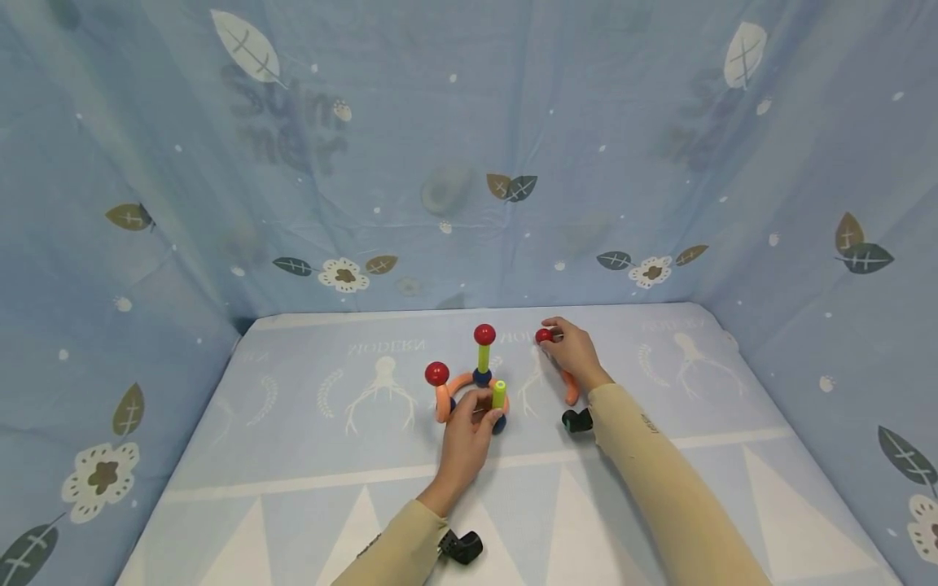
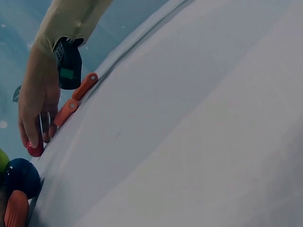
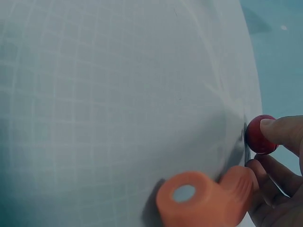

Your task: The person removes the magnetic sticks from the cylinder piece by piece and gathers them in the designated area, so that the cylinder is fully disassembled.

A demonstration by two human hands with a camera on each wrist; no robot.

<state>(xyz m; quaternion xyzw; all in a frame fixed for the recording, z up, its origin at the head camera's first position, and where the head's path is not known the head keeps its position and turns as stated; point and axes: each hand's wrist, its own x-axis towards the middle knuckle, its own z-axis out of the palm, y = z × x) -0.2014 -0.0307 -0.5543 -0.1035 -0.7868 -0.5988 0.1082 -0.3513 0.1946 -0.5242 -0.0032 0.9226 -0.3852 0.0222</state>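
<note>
An assembled toy frame has curved orange pieces (image 1: 459, 381) joined by dark blue balls (image 1: 481, 377). On its far side a yellow-green rod (image 1: 484, 358) stands upright, topped by a red ball (image 1: 484, 334). Another red ball (image 1: 436, 373) sits on an orange piece at the left. My left hand (image 1: 466, 435) grips a second yellow-green rod (image 1: 499, 394), whose upper end is bare, above a dark blue ball (image 2: 22, 178). Beyond and to the right, my right hand (image 1: 576, 355) pinches a loose red ball (image 3: 259, 136) low over the tabletop between thumb and fingers.
Loose orange pieces (image 2: 85, 86) lie on the table (image 1: 293, 439) beside and partly under the right hand. Black wrist cameras (image 1: 463, 548) are strapped below both sleeves. Patterned blue cloth (image 1: 410, 146) walls in the back and sides.
</note>
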